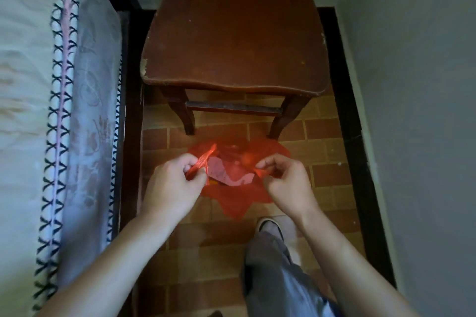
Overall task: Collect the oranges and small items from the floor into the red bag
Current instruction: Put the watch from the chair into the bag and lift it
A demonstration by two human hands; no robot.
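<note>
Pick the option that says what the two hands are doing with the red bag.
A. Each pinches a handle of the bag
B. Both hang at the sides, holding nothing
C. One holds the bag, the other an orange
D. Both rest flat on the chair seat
A: the left hand and the right hand each pinch a twisted handle of the red bag, above the brick floor in front of the chair.

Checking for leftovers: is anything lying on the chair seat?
No, the chair seat is bare; both hands hold the red bag below it.
</note>
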